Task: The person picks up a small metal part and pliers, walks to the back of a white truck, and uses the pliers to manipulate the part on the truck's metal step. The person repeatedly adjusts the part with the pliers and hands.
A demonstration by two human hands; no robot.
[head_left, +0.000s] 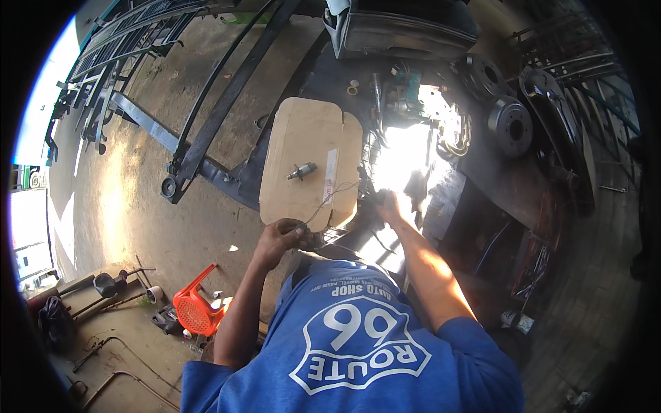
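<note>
My left hand (281,239) is closed at the near edge of a tan cardboard sheet (286,138) with rounded corners. A thin wire (319,208) runs from its fingertips across the cardboard toward my right side. Something dark beside those fingers is too small to name. On the middle of the cardboard lies a small metal part (301,171), a stepped cylinder with a thin tip. My right hand (394,208) is past the cardboard's right edge, in strong glare. Its fingers are lost among shadow and dark clutter, so their grip is hidden.
Long dark metal bars (227,96) slant across the far left. Round metal drums (509,127) sit at right, near a teal tool (406,84). An orange-red plastic piece (196,303) lies on the floor at lower left. A dark seat-like block (413,34) stands at the far side.
</note>
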